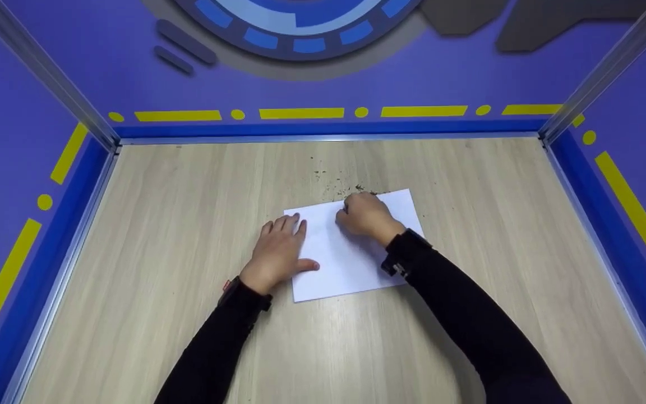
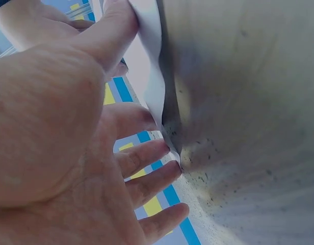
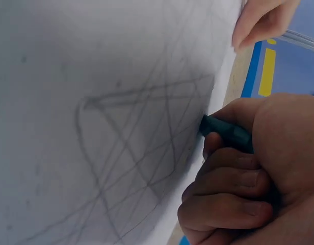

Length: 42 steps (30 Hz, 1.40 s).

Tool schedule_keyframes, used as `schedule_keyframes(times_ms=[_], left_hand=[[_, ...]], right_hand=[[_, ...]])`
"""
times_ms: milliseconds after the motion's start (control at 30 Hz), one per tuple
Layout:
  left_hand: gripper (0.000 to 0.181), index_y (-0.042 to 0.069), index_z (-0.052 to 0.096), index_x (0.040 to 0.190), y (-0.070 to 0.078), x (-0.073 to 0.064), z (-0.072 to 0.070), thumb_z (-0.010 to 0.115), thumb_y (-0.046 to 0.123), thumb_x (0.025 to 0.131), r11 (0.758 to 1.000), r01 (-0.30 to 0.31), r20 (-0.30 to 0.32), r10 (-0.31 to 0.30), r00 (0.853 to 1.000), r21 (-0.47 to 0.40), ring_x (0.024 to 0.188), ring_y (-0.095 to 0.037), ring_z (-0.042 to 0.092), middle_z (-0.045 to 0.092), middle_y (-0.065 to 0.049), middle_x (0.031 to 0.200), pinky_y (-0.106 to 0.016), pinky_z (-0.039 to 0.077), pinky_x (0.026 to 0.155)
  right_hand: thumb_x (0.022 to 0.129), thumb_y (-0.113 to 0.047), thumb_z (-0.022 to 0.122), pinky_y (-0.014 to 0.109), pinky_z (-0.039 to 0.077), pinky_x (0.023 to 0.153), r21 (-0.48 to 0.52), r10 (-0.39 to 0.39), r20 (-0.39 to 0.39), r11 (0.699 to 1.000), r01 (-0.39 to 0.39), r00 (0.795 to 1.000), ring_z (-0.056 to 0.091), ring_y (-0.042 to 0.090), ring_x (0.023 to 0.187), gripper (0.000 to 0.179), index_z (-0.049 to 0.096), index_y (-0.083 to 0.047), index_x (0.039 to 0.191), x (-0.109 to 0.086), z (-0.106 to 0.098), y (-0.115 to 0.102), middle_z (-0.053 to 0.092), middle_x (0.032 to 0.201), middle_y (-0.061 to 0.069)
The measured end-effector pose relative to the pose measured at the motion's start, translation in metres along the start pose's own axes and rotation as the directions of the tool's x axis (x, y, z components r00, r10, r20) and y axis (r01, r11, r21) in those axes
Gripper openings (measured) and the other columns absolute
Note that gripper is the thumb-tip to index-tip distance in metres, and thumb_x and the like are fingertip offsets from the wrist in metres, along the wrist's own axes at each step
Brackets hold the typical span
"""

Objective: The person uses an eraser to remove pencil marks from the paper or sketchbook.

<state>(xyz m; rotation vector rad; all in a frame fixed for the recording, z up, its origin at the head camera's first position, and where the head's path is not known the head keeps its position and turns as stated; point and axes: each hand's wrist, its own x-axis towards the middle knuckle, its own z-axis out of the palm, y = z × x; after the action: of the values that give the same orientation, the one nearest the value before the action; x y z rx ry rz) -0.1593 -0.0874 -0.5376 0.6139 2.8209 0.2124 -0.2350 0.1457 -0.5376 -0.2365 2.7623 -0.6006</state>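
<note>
A white sheet of paper (image 1: 328,269) lies slightly turned on the table, with faint crossing pencil lines (image 3: 131,97) showing in the right wrist view. My left hand (image 1: 279,249) rests on its left edge, fingers spread and thumb stretched over the sheet. In the left wrist view that edge of the paper bows up a little off the table. My right hand (image 1: 365,216) is over the upper middle of the sheet, fingers curled round a small dark green eraser (image 3: 226,133). The eraser's blunt end is right at the paper; the rest is hidden in the palm.
Dark crumbs (image 1: 338,182) are scattered on the wooden table (image 1: 188,224) beyond the paper's far edge. Blue-purple panels (image 1: 278,92) with yellow marks and metal edging stand at the back and both sides.
</note>
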Motion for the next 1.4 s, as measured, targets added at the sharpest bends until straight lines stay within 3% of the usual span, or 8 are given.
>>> schedule_keyframes(times_ms=[167, 367, 467, 600, 700, 967, 1200, 1400], left_hand=[[0.108, 0.002, 0.043, 0.169, 0.001, 0.000, -0.001, 0.079, 0.068, 0.092, 1.000, 0.012, 0.007, -0.012, 1.000, 0.004, 0.165, -0.043, 0.034, 0.038, -0.022, 0.177, -0.064, 0.028, 0.136], [0.107, 0.002, 0.041, 0.170, 0.003, 0.001, -0.002, 0.079, 0.067, 0.093, 1.000, 0.015, 0.021, -0.014, 1.000, -0.022, 0.166, -0.042, 0.032, 0.035, -0.021, 0.178, -0.062, 0.026, 0.137], [0.107, 0.002, 0.041, 0.170, 0.003, 0.001, -0.004, 0.079, 0.067, 0.093, 1.000, 0.019, 0.024, -0.018, 1.000, -0.023, 0.166, -0.042, 0.031, 0.034, -0.021, 0.179, -0.062, 0.025, 0.137], [0.108, 0.002, 0.039, 0.170, 0.001, 0.001, -0.006, 0.079, 0.067, 0.093, 1.000, 0.017, 0.027, -0.016, 1.000, -0.024, 0.167, -0.043, 0.030, 0.033, -0.021, 0.180, -0.062, 0.024, 0.138], [0.109, 0.002, 0.039, 0.170, -0.001, -0.001, -0.005, 0.080, 0.067, 0.092, 1.000, 0.018, 0.030, -0.017, 0.999, -0.025, 0.167, -0.043, 0.030, 0.033, -0.021, 0.180, -0.063, 0.023, 0.138], [0.112, -0.004, 0.045, 0.166, -0.001, -0.003, -0.005, 0.086, 0.064, 0.088, 0.999, 0.026, 0.014, -0.026, 1.000, -0.031, 0.166, -0.043, 0.035, 0.037, -0.023, 0.178, -0.063, 0.022, 0.139], [0.109, -0.006, 0.049, 0.162, 0.005, -0.005, -0.007, 0.086, 0.065, 0.088, 0.999, 0.046, 0.014, -0.045, 0.999, -0.027, 0.164, -0.042, 0.041, 0.043, -0.024, 0.175, -0.060, 0.025, 0.139], [0.110, -0.008, 0.047, 0.162, 0.010, -0.005, -0.006, 0.084, 0.065, 0.090, 0.998, 0.063, 0.042, -0.063, 0.997, 0.001, 0.166, -0.041, 0.038, 0.041, -0.026, 0.175, -0.058, 0.025, 0.140]], right_hand=[[0.102, -0.027, 0.063, 0.046, 0.055, 0.080, 0.044, -0.002, -0.011, 0.999, 0.003, 1.000, 0.064, 0.031, 0.086, 0.031, 0.067, -0.007, 0.080, -0.002, -0.007, 0.016, 0.072, 0.094, 0.015], [0.102, -0.029, 0.061, 0.052, 0.059, 0.093, 0.076, 0.033, -0.009, 0.997, -0.032, 0.999, 0.068, 0.036, 0.097, 0.031, 0.074, -0.002, 0.095, -0.014, -0.029, 0.057, 0.076, 0.110, 0.021], [0.101, -0.029, 0.062, 0.044, 0.055, 0.081, 0.098, 0.064, -0.027, 0.993, -0.061, 0.998, 0.065, 0.033, 0.089, 0.029, 0.069, -0.006, 0.085, -0.021, -0.039, 0.082, 0.070, 0.093, 0.015], [0.099, -0.026, 0.062, 0.035, 0.038, 0.062, 0.099, 0.100, -0.066, 0.991, -0.094, 0.993, 0.050, 0.024, 0.068, 0.037, 0.045, -0.015, 0.068, -0.027, -0.047, 0.104, 0.043, 0.069, 0.001], [0.099, -0.026, 0.061, 0.034, 0.035, 0.060, 0.092, 0.112, -0.062, 0.990, -0.106, 0.992, 0.044, 0.021, 0.063, 0.039, 0.041, -0.017, 0.067, -0.029, -0.048, 0.108, 0.036, 0.066, -0.002], [0.101, -0.029, 0.061, 0.037, 0.036, 0.065, 0.070, 0.124, -0.045, 0.990, -0.120, 0.991, 0.049, 0.026, 0.073, 0.036, 0.046, -0.015, 0.071, -0.028, -0.044, 0.108, 0.042, 0.074, 0.003], [0.101, -0.028, 0.059, 0.037, 0.034, 0.065, 0.057, 0.123, -0.042, 0.991, -0.121, 0.991, 0.045, 0.025, 0.072, 0.038, 0.041, -0.015, 0.070, -0.031, -0.043, 0.106, 0.036, 0.074, 0.001], [0.104, -0.030, 0.057, 0.036, 0.038, 0.066, 0.034, 0.142, -0.034, 0.989, -0.141, 0.989, 0.052, 0.028, 0.078, 0.034, 0.052, -0.010, 0.077, -0.032, -0.045, 0.104, 0.050, 0.082, 0.008]])
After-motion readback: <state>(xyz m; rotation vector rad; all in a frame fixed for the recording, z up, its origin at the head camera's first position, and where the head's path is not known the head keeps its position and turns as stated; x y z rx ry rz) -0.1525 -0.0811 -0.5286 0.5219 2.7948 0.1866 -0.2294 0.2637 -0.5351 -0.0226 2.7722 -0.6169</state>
